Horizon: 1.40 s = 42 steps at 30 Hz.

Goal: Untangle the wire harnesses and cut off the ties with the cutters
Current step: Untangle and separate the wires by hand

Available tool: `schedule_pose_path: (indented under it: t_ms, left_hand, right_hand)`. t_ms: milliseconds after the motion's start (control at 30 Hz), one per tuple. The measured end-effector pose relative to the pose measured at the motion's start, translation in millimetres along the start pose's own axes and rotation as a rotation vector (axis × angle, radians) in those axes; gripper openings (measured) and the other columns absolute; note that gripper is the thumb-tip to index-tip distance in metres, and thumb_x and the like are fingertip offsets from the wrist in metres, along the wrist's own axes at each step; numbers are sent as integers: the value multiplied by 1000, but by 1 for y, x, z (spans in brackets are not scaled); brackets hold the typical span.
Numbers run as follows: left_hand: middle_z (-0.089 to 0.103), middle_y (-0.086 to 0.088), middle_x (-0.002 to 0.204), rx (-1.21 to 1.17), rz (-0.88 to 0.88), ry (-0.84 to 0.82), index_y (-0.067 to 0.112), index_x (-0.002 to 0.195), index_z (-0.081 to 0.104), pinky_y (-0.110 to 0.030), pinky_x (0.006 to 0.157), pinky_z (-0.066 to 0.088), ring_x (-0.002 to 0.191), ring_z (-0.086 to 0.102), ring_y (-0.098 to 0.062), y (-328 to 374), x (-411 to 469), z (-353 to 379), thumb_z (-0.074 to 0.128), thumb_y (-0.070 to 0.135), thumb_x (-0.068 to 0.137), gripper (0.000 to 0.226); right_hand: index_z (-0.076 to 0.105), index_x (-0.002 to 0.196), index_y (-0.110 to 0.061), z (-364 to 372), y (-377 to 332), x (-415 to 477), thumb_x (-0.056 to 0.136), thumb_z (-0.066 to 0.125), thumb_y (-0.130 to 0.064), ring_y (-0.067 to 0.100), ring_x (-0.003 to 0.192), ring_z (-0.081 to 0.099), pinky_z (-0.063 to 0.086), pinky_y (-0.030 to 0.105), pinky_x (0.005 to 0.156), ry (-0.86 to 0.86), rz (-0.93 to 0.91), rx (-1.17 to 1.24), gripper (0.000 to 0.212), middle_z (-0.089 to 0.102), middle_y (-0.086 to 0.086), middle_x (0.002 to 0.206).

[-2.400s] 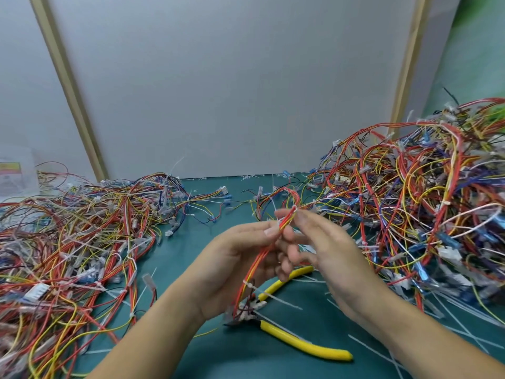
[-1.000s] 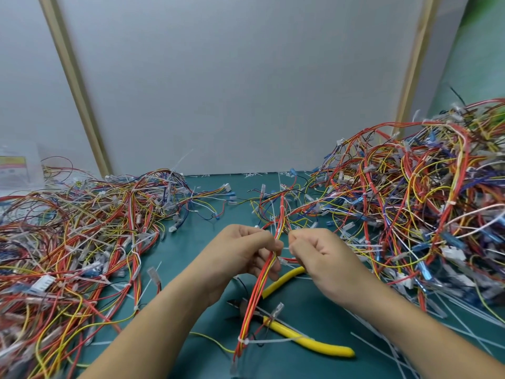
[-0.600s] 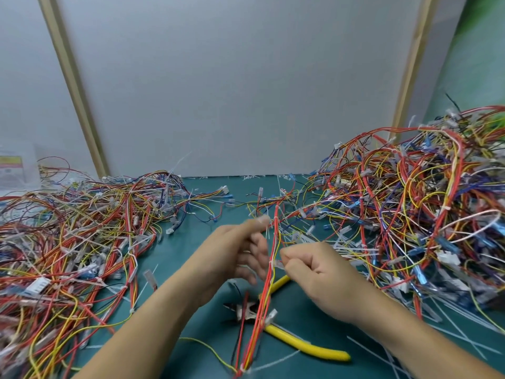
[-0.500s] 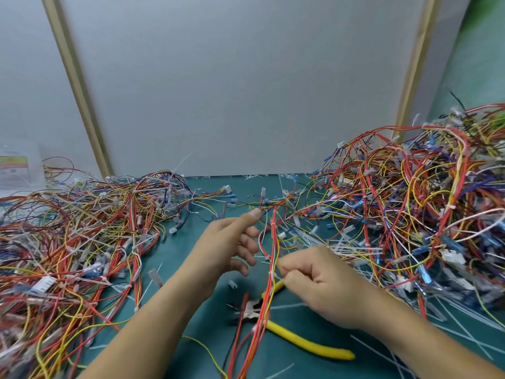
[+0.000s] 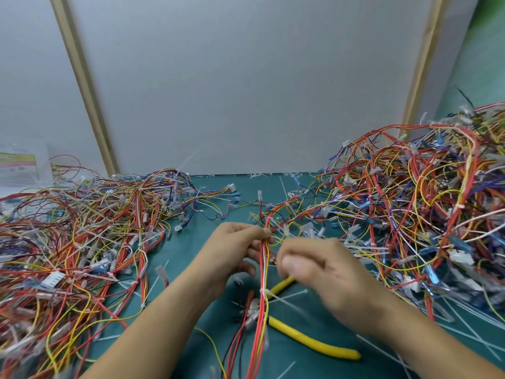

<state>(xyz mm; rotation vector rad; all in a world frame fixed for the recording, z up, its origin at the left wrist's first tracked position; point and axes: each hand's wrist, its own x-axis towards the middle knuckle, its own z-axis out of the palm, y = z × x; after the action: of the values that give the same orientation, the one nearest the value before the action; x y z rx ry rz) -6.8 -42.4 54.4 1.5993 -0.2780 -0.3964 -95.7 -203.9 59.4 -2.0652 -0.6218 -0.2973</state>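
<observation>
Plainly, the danger sat in the big springy heap (image 5: 423, 214) of thin plastic-coated wires on the right: the far end of the bundle (image 5: 263, 269) seemed to run into its edge, so a hard pull could drag loops across the flat green mat (image 5: 185, 250). The left hand (image 5: 232, 253) pinched that slim red-and-yellow bundle above the mat, while the blurred right hand (image 5: 319, 269) curled beside it, gripping or not I couldn't tell. Under it lay the cutters (image 5: 314, 344), their smooth yellow handles curved, and a stiff white tie (image 5: 264, 292) ringed the bundle.
</observation>
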Motion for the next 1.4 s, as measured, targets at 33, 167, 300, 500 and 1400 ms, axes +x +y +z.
schedule_pose_path:
  t_ms: [33,167,300,500,1400]
  left_hand:
    - [55,-1,56,3,30,-6,14,60,73,-21,39,39,44,50,-10,0,-1,0,62,12,92,34]
    - [60,-2,59,66,149,-65,11,64,69,-22,41,40,47,52,-8,0,-5,4,62,13,93,30]
    - [59,-7,63,137,227,-75,5,73,70,-23,42,40,50,51,-9,-3,-7,8,63,10,93,22]
    - [55,-5,59,115,304,-72,8,72,68,-21,43,38,49,48,-11,-2,-7,8,63,11,95,23]
    - [53,3,53,201,62,-128,18,58,63,-24,48,33,49,46,-10,-3,-5,4,70,27,69,16]
  right_hand:
    - [60,74,-22,0,1,0,93,42,-43,3,56,36,29,23,55,129,2,35,34,40,-10,58]
    - [66,83,-20,-2,6,4,101,39,-37,10,61,48,35,27,58,522,-22,-57,36,51,-9,65]
    - [67,89,-21,-12,6,7,100,47,-25,15,81,55,42,22,70,680,-27,-193,23,57,-1,86]
    - [71,87,-26,-3,9,7,89,71,-16,6,74,60,41,14,63,347,160,-242,10,65,-11,76]
    - [47,81,-32,-3,24,6,94,59,-29,7,83,43,37,28,74,153,113,-558,18,46,-17,78]
